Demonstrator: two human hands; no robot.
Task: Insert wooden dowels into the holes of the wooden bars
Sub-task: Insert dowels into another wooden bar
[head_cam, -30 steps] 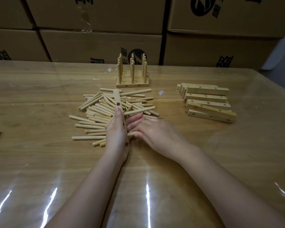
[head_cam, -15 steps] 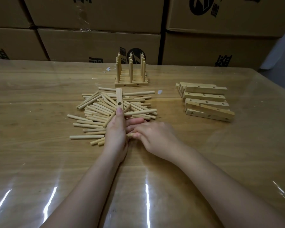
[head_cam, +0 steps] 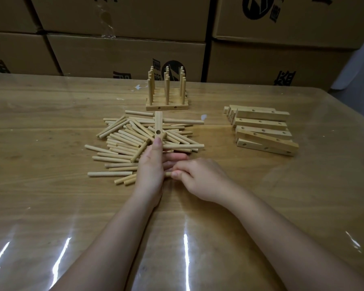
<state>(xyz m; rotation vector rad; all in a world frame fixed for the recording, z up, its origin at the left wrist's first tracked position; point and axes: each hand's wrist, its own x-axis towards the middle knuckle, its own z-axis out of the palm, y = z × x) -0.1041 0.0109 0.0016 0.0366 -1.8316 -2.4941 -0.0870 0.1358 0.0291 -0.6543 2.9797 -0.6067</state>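
The left hand (head_cam: pixel 150 171) has its grip closed round one wooden bar (head_cam: pixel 158 124) – the bar's far end juts past the thumb, over the dowel pile (head_cam: pixel 124 141) at mid-table (head_cam: pixel 51 206). The right hand (head_cam: pixel 202 179) pinches a dowel (head_cam: pixel 168 174) in a narrow grip, with only a stub showing between the hands. Spare bars (head_cam: pixel 263 129) lie toward the right edge – doweled bars (head_cam: pixel 166 107) toward the far edge.

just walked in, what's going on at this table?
A person is fitting dowels into bars. The left hand grips a wooden bar over the loose dowel pile. The right hand pinches a dowel against it, its tip hidden. Finished bars stand behind; empty bars lie to the right.
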